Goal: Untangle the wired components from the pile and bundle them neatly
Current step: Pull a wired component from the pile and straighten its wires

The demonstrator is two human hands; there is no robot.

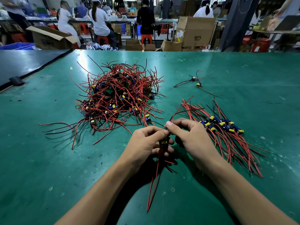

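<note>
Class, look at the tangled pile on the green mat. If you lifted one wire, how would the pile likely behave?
Probably floppy: wires in the tangled pile curve and bend every way. Neighbours would likely drag along, since strands cross and loop together. Probably light: its boards look tiny beside the left hand.

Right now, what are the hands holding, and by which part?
One wired component. The left hand grips its small body; the right hand pinches the upper wires just above it. The lower wires trail toward the person.
</note>
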